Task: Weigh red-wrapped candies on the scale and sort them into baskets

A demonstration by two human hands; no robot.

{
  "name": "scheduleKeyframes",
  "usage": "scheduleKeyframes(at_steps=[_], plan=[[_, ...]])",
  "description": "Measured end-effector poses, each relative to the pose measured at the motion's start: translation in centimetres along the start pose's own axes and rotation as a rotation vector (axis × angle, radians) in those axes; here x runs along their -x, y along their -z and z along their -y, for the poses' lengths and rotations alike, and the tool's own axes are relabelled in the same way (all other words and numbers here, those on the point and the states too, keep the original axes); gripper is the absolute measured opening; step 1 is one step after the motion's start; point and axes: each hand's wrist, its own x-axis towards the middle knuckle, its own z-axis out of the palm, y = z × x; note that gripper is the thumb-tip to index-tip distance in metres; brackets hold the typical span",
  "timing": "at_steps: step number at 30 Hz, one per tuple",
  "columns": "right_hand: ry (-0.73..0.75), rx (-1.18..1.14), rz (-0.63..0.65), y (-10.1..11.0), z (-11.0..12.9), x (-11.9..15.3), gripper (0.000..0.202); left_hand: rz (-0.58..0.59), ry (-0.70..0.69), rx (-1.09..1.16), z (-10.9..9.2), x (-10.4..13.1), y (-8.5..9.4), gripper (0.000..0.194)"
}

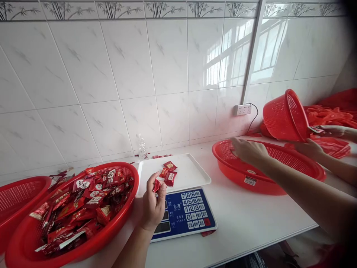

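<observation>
My left hand [155,206] is raised over the near left part of a blue-and-white digital scale [178,216], fingers closed on a small red wrapped candy [156,185]. Just beyond it, several red wrapped candies [170,178] lie on the scale's white tray [192,175]. My right hand [249,152] reaches over the left side of a wide red plastic basket [240,175]; its fingertips are mostly hidden, so its grip is unclear. To the left, a red basket [133,186] is heaped with red wrapped snacks [92,201].
Another red basket [25,193] stands at far left. A clear plastic bottle [141,147] is by the tiled wall. At right, a co-worker's hands [309,149] are at a tilted red basket [279,113], near red plastic bags [331,115]. A socket strip [243,109] is on the wall.
</observation>
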Motion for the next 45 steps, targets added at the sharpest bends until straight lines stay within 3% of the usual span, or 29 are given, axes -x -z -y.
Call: scheduleKeyframes(at_steps=[3, 11, 14, 18, 22, 25, 28, 33, 36, 38, 41, 45], plan=[[0.038, -0.020, 0.063, -0.6, 3.0, -0.2, 0.041, 0.006, 0.016, -0.008, 0.1, 0.0, 0.0, 0.031], [0.368, -0.152, 0.246, -3.9, 15.4, -0.5, 0.035, -0.006, 0.065, 0.010, 0.1, 0.1, 0.1, 0.032], [0.381, -0.179, 0.293, -5.1, 18.1, -1.3, 0.031, -0.013, 0.091, 0.027, 0.0, 0.1, 0.1, 0.033], [0.396, -0.226, 0.326, -6.4, 19.7, -2.3, 0.030, -0.013, 0.097, 0.017, -0.1, 0.0, 0.1, 0.032], [0.431, -0.279, 0.284, -6.4, 19.3, -2.3, 0.026, 0.005, 0.057, -0.009, -0.2, 0.0, 0.1, 0.031], [0.414, -0.279, 0.217, -5.5, 17.4, -2.0, 0.018, 0.004, 0.044, -0.014, -0.4, 0.0, 0.1, 0.031], [0.336, -0.242, 0.148, -4.1, 13.8, -1.9, 0.024, -0.001, 0.036, -0.022, -0.5, -0.1, 0.2, 0.031], [0.098, -0.106, 0.077, -1.7, 5.6, -1.6, 0.029, 0.002, -0.013, -0.010, -0.2, 0.0, 0.0, 0.033], [-0.019, -0.025, 0.096, -0.7, 1.4, -0.9, 0.032, -0.008, -0.021, -0.020, 0.0, 0.1, -0.1, 0.033], [-0.060, 0.009, 0.111, -0.5, -0.1, -0.5, 0.034, -0.013, -0.019, -0.027, 0.1, 0.1, -0.1, 0.033], [-0.013, -0.017, 0.127, -0.9, 0.4, -0.2, 0.033, -0.008, -0.005, -0.023, 0.0, 0.2, 0.0, 0.033], [0.209, -0.157, 0.184, -2.0, 5.8, 0.3, 0.036, -0.005, 0.026, -0.024, -0.3, 0.2, 0.0, 0.033]])
